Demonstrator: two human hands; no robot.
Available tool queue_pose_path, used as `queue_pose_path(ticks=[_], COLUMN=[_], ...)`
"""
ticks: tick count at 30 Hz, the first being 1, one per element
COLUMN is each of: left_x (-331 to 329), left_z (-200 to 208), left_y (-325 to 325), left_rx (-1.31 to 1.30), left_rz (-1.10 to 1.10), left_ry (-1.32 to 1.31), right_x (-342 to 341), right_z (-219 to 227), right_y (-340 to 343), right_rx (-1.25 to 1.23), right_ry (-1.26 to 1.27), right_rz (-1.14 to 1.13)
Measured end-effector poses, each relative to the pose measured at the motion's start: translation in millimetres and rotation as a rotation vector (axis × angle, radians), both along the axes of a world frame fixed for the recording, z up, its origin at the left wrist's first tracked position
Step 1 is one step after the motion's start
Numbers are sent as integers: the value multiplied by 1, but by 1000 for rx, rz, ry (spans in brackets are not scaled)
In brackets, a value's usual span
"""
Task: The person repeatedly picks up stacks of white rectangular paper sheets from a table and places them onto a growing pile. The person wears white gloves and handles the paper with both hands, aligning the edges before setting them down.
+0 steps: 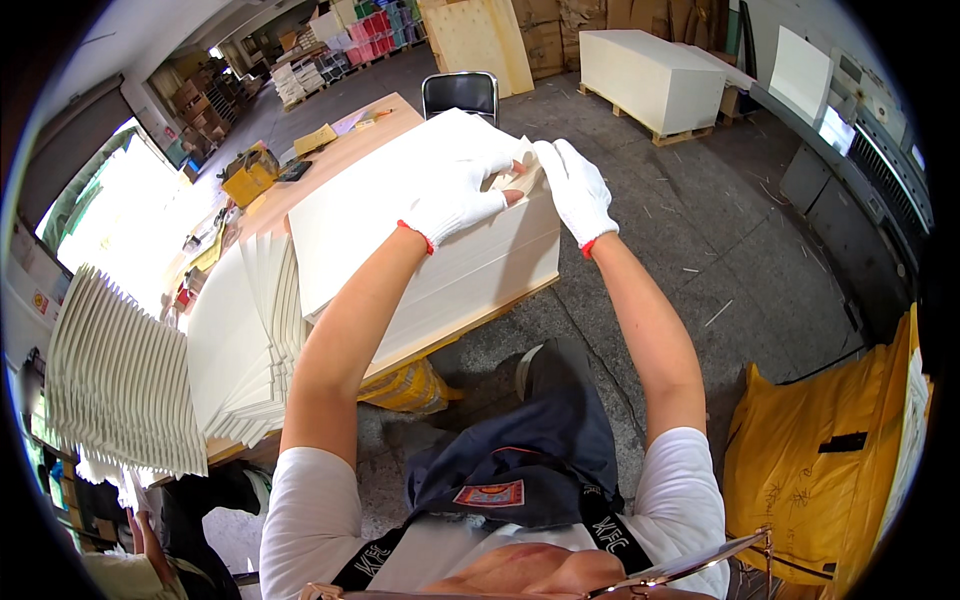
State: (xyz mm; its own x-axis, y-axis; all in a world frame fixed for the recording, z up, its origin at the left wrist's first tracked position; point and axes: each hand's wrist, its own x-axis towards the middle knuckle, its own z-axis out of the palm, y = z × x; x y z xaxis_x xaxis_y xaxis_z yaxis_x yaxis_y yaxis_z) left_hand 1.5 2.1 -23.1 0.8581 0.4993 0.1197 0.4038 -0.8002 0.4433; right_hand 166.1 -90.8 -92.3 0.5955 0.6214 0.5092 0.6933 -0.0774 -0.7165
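Observation:
A tall stack of large white paper sheets [375,190] stands on the table in front of me. Both my hands wear white knitted gloves with red cuffs and are at the stack's right corner. My left hand [455,200] lies over the near edge, bare thumb and fingertip closed around a few bent-up sheets. The curled sheet corner [526,180] shows between my hands. My right hand [577,190] has its fingers together against the outer side of this corner; their undersides, and how firmly they grip, are hidden.
Fanned paper piles [125,370] stand left of the stack. A yellow box [250,175] sits on the wooden table [395,118]. Behind it is a black chair [460,95]. A pallet of white paper [650,80], a machine [850,150] and a yellow-wrapped bale [820,450] are to the right. A co-worker's arm [150,545] shows lower left.

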Motion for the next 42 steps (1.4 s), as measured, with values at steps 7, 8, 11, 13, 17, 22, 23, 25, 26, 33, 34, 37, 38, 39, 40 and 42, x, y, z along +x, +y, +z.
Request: queue_pose_path(ticks=[7,8,11,13,17,22,23,25,26,33,34,37,38,39,40,42], left_x=[0,-1,-2,0,-2,-1,-1,-1,-2,-8,-6,-3,-3,-4,-3,-3], left_z=[-8,-8,-5,-7,0,-2,1,3,3,0,-1,-1,-1,-2,-2,-2], left_y=[10,10,4,7,3,2,-1,-3,-3,0,0,2,2,1,2,3], left_rx=[-8,-5,29,66,63,5,-33,-46,-20,131,120,99,99,98,96,94], left_rz=[-35,-42,-33,-42,-27,-21,-16,-19,-25,-83,-75,-70,-80,-89,-89,-82], left_ry=[-78,-94,-146,-143,-19,-17,-12,-13,-19,-68,-56,-36,-44,-52,-54,-54], right_x=[2,2,0,-1,0,0,0,0,0,17,22,23,24,23,20,7], right_z=[-2,0,3,3,-1,-1,-1,0,4,22,21,21,21,21,21,25], right_y=[2,1,-2,-3,2,0,-1,-3,-5,-40,-40,-36,-33,-30,-26,-17], right_rx=[10,-5,-40,-49,-9,-9,-14,-24,-41,-467,-448,-316,-267,-217,-228,-241], right_ry=[-4,7,13,-18,-27,-15,-2,23,7,-521,-585,-756,-764,-772,-606,-273], right_rz=[15,12,4,-3,-5,-6,-8,-12,18,-23,37,60,52,45,60,94])
